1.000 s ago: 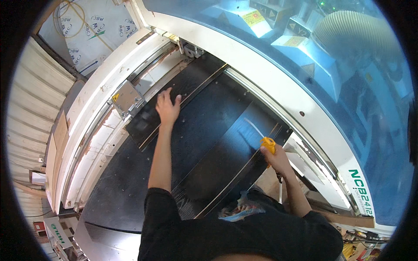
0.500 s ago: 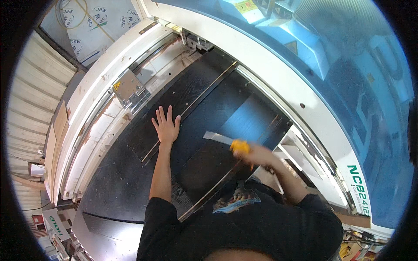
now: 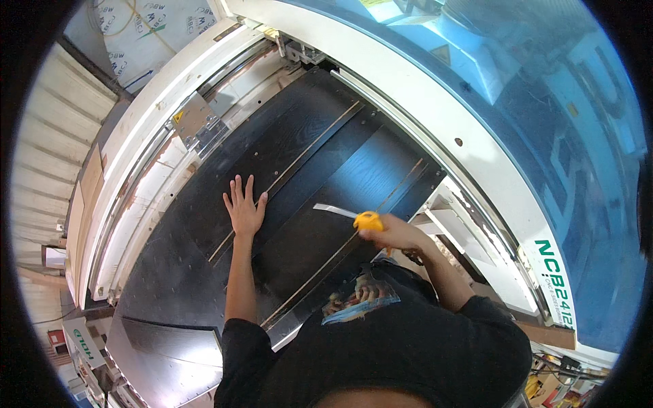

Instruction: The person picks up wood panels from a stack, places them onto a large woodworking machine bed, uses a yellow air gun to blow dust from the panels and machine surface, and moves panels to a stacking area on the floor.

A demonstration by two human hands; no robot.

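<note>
My right hand is closed around a yellow tape measure. A short length of its pale blade sticks out to the left, over the dark panel. My left hand lies flat with fingers spread on the black wood-grain panel. Its thumb is beside a thin light-coloured groove that runs up to the right. A second groove crosses the panel nearer to me, passing under the tape measure. I cannot tell whether the blade touches the panel.
A white machine frame with a rail borders the panel on the right, under a blue translucent cover. On the left, a metal block sits on another rail. Another dark panel edge lies at the lower left.
The view has shifted a little, and the panel appears lower and further left. My right hand, blurred before, is now sharper with the tape measure still in it. My left hand stays flat.
</note>
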